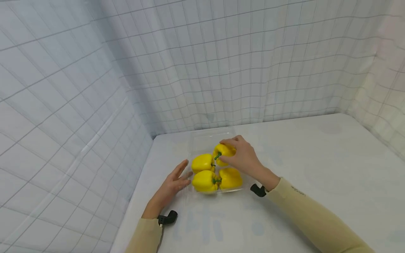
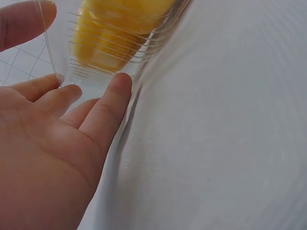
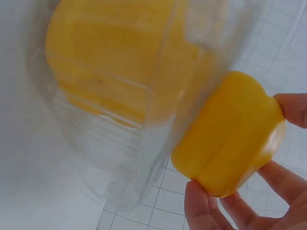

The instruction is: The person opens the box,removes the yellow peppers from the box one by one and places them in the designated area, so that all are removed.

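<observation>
Lettering [image 1: 298, 190], small and dark, marks the beige right sleeve [image 1: 316, 216] near the cuff; it is too small to read. Held pepper [image 1: 226, 150]: glossy, yellow, lobed, with a green stem directed toward the lower left of the head view. The right hand [image 1: 243, 158] grips it between thumb and curled fingers, over the right side of a clear plastic container [image 1: 205, 142]. In the right wrist view, it appears above the container's rim; whether it touches its neighbours cannot be told. The container, transparent with ribbed walls, stands on a white table [image 1: 303, 161] and holds three further yellow peppers: an upper-left pepper [image 1: 201, 163], a lower-left pepper [image 1: 204, 181] and a lower-right pepper [image 1: 231, 178]. The stems of the two lower peppers nearly meet. The left hand [image 1: 172, 185] is spread, fingers loosely extended against the container's left wall, grasping nothing. White gridded curtains [image 1: 221, 66] surround the table.
</observation>
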`<action>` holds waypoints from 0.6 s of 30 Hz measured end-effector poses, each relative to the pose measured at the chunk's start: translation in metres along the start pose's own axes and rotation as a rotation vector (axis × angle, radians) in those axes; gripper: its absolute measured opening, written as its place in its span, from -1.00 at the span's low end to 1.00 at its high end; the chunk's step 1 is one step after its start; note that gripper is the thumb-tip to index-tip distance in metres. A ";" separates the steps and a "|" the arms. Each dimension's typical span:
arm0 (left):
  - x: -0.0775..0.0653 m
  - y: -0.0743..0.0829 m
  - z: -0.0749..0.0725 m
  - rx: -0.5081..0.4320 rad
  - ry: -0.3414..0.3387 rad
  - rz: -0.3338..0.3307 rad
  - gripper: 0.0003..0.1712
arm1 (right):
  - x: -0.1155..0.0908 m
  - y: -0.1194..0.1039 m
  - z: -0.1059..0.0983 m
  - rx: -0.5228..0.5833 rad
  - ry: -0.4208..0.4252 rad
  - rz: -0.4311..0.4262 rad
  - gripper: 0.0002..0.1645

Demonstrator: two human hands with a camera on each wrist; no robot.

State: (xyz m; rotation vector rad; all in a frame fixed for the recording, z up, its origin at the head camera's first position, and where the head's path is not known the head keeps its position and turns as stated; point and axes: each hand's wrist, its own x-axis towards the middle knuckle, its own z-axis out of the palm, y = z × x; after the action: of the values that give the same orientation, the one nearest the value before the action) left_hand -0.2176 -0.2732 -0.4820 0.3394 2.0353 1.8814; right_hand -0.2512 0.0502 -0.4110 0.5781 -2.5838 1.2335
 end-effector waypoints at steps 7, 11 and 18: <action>0.000 0.000 0.002 0.010 0.023 0.010 -0.15 | -0.005 0.002 -0.015 0.017 0.014 0.020 -0.40; 0.000 0.003 0.003 0.010 0.020 0.009 -0.15 | -0.009 0.001 -0.025 0.034 0.027 0.040 -0.41; 0.000 0.002 0.003 0.013 0.010 0.025 -0.13 | -0.017 0.010 -0.038 0.046 0.046 0.088 -0.41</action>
State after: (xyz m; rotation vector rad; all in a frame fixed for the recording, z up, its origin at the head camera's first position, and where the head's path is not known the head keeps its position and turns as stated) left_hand -0.2165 -0.2706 -0.4805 0.3613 2.0601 1.8893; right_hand -0.2393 0.0897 -0.4001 0.4436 -2.5736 1.3212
